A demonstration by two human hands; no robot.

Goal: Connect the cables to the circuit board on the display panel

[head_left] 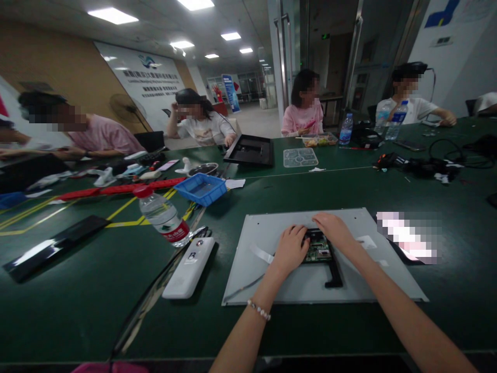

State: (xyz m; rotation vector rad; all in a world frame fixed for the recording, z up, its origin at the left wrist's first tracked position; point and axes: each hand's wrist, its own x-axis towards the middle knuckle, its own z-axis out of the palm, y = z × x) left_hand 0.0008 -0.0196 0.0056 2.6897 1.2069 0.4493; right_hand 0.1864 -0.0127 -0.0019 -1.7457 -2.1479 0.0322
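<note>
Both hands, the left hand and the right hand, were at a green circuit board in the head view. It sat in a black frame on a pale grey panel, which lay flat on the dark green counter. The left fingers curved over the board's left edge; the right fingers bent down at its upper right corner. Whether either hand pinched anything could not be told, since the fingertips were hidden. A bead bracelet circled the left wrist.

A grey wire ran across the panel's left part. Just beside its right edge lay a phone, its lit screen blurred. Left of the panel lay a white oblong device, with a red-capped water bottle behind it, tilted in the view. Beyond stood a blue basket. Across the counter sat several people, near a black tray-like housing and a clear plastic lid.
</note>
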